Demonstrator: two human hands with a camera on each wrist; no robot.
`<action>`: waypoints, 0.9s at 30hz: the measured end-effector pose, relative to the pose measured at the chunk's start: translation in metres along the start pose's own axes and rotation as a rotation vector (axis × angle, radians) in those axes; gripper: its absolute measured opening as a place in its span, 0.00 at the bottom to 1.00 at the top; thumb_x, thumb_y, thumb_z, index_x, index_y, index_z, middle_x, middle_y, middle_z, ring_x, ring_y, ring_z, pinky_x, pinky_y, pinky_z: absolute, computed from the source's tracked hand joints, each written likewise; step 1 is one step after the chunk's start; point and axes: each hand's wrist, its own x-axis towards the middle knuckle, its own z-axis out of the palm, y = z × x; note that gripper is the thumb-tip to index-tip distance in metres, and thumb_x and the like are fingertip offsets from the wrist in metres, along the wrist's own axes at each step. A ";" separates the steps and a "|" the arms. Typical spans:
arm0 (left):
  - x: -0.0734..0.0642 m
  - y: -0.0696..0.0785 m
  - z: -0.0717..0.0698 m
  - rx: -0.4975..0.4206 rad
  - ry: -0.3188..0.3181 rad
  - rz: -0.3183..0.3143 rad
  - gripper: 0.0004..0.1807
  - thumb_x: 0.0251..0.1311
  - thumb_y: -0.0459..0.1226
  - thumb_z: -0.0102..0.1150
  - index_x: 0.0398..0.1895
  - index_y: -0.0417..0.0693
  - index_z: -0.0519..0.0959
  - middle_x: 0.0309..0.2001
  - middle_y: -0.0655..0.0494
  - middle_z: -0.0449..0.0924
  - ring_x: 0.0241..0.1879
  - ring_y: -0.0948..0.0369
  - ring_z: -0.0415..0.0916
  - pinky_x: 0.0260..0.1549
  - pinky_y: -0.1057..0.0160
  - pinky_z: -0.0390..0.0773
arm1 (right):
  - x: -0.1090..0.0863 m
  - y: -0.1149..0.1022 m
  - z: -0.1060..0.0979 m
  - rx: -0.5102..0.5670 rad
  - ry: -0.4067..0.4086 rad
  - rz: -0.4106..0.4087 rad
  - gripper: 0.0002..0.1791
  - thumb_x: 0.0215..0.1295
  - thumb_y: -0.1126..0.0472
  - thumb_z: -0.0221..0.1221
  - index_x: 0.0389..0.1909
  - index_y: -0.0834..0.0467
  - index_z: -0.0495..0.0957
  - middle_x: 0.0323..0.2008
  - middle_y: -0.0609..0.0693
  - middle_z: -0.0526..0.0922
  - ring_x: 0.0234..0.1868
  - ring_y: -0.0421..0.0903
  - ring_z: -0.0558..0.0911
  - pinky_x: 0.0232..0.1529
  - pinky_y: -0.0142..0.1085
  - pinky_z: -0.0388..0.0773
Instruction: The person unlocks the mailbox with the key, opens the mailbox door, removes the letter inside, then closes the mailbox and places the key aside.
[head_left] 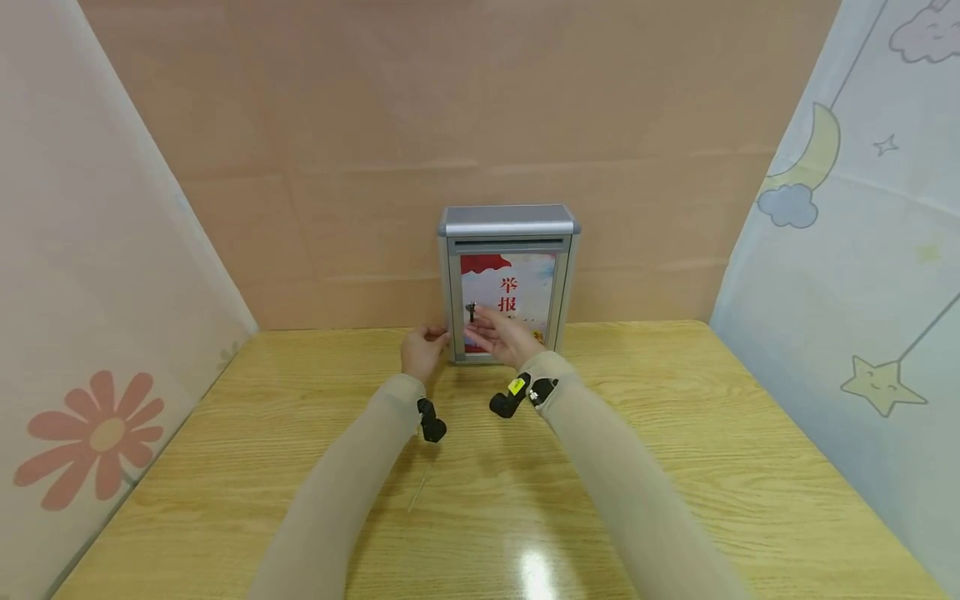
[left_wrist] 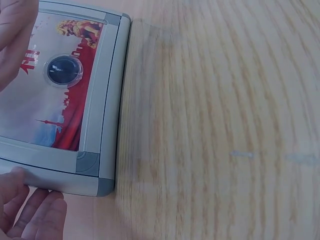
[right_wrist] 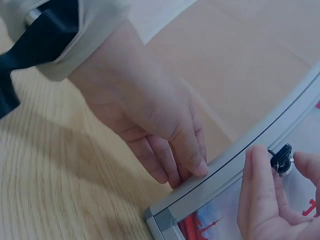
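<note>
A silver metal box (head_left: 510, 222) with a slot near its top and a printed red-and-white front stands upright at the wall. My left hand (head_left: 424, 352) holds its lower left edge, thumb on the front frame and the other fingers along the side. A small black key (head_left: 471, 312) sits in the lock on the left part of the door. My right hand (head_left: 504, 335) is at this key. In the right wrist view, the thumb and fingers stand on either side of the key (right_wrist: 282, 159), fingertips right beside it, fingers fairly straight.
The box stands at the back of a wood-grain table (head_left: 637, 400). A brown sheet (head_left: 480, 125) hangs behind it. Patterned panels rise at the left (head_left: 150, 250) and right (head_left: 840, 275). In the left wrist view, a round dark disc (left_wrist: 64, 70) shows on the box front.
</note>
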 end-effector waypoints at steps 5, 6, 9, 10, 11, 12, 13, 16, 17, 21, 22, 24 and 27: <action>0.000 0.000 0.000 0.005 0.000 -0.005 0.13 0.63 0.38 0.62 0.46 0.39 0.82 0.44 0.44 0.83 0.38 0.54 0.79 0.34 0.63 0.78 | 0.002 0.003 0.001 0.081 0.024 0.043 0.19 0.70 0.64 0.55 0.60 0.61 0.69 0.45 0.58 0.75 0.58 0.52 0.76 0.49 0.30 0.79; -0.001 0.000 0.000 0.008 0.002 -0.001 0.13 0.63 0.38 0.62 0.46 0.39 0.82 0.45 0.44 0.83 0.38 0.54 0.79 0.35 0.63 0.78 | 0.002 0.004 0.001 0.098 0.025 0.050 0.18 0.70 0.64 0.55 0.59 0.61 0.70 0.46 0.58 0.74 0.59 0.51 0.76 0.49 0.30 0.79; -0.001 -0.001 0.000 0.020 0.009 0.014 0.13 0.63 0.38 0.62 0.46 0.39 0.82 0.45 0.43 0.83 0.41 0.53 0.80 0.37 0.61 0.78 | 0.002 0.005 0.001 0.160 0.024 0.068 0.13 0.70 0.66 0.54 0.54 0.61 0.72 0.47 0.57 0.74 0.59 0.50 0.75 0.48 0.29 0.79; 0.000 -0.001 0.000 0.021 0.010 0.019 0.13 0.63 0.38 0.62 0.46 0.39 0.82 0.46 0.43 0.83 0.41 0.52 0.80 0.38 0.60 0.78 | 0.002 0.005 0.000 0.178 0.021 0.074 0.12 0.70 0.66 0.54 0.53 0.61 0.72 0.47 0.57 0.74 0.59 0.49 0.75 0.48 0.28 0.78; 0.000 -0.001 0.001 0.026 0.012 0.025 0.13 0.63 0.38 0.62 0.46 0.39 0.82 0.46 0.43 0.83 0.42 0.52 0.80 0.39 0.59 0.79 | 0.001 0.005 0.000 0.196 0.021 0.082 0.11 0.70 0.67 0.54 0.52 0.61 0.73 0.47 0.57 0.74 0.58 0.49 0.75 0.48 0.28 0.78; 0.000 -0.001 0.001 0.029 0.013 0.031 0.13 0.63 0.38 0.62 0.46 0.38 0.82 0.46 0.43 0.83 0.43 0.51 0.80 0.40 0.58 0.79 | 0.001 0.005 0.000 0.210 0.021 0.090 0.11 0.70 0.67 0.54 0.51 0.60 0.73 0.47 0.56 0.74 0.57 0.48 0.76 0.48 0.28 0.78; 0.000 -0.002 0.001 0.029 0.015 0.033 0.13 0.63 0.38 0.62 0.45 0.38 0.82 0.46 0.43 0.83 0.43 0.51 0.80 0.40 0.58 0.79 | 0.002 0.006 -0.001 0.224 0.023 0.099 0.10 0.69 0.66 0.55 0.50 0.60 0.74 0.47 0.56 0.75 0.56 0.48 0.77 0.48 0.28 0.78; 0.000 -0.002 0.001 0.031 0.017 0.040 0.13 0.63 0.38 0.62 0.45 0.38 0.82 0.46 0.43 0.83 0.44 0.50 0.80 0.41 0.56 0.79 | 0.002 0.006 -0.002 0.256 0.025 0.123 0.09 0.68 0.66 0.56 0.48 0.60 0.75 0.46 0.56 0.76 0.49 0.46 0.81 0.47 0.27 0.79; 0.000 -0.003 0.001 0.031 0.019 0.043 0.13 0.62 0.38 0.62 0.45 0.38 0.82 0.46 0.43 0.83 0.44 0.50 0.80 0.42 0.56 0.79 | 0.003 0.007 -0.003 0.268 0.026 0.129 0.09 0.68 0.66 0.57 0.47 0.60 0.75 0.46 0.56 0.76 0.47 0.46 0.82 0.47 0.27 0.79; 0.001 -0.003 0.002 0.024 0.018 0.048 0.12 0.63 0.37 0.62 0.44 0.38 0.82 0.45 0.43 0.83 0.43 0.51 0.80 0.41 0.58 0.79 | 0.004 0.008 -0.005 0.308 0.017 0.139 0.07 0.67 0.66 0.57 0.45 0.61 0.76 0.45 0.56 0.77 0.41 0.46 0.83 0.47 0.27 0.79; 0.001 -0.003 0.003 0.021 0.017 0.046 0.12 0.63 0.37 0.62 0.44 0.38 0.82 0.45 0.43 0.83 0.42 0.51 0.80 0.40 0.58 0.79 | 0.004 0.008 -0.005 0.313 0.015 0.140 0.07 0.67 0.67 0.57 0.45 0.61 0.76 0.44 0.55 0.77 0.40 0.46 0.83 0.47 0.27 0.79; 0.001 -0.003 0.003 0.014 0.012 0.043 0.12 0.63 0.37 0.61 0.44 0.38 0.82 0.45 0.43 0.83 0.41 0.52 0.80 0.37 0.60 0.78 | 0.003 0.009 -0.007 0.323 0.009 0.145 0.07 0.67 0.67 0.57 0.45 0.61 0.76 0.44 0.55 0.77 0.39 0.46 0.83 0.47 0.27 0.79; 0.001 -0.003 0.004 0.005 0.007 0.040 0.11 0.63 0.36 0.61 0.44 0.38 0.81 0.44 0.43 0.83 0.39 0.52 0.80 0.35 0.63 0.78 | 0.000 0.009 -0.009 0.328 0.010 0.159 0.08 0.67 0.67 0.58 0.45 0.60 0.76 0.43 0.55 0.78 0.38 0.46 0.84 0.47 0.27 0.79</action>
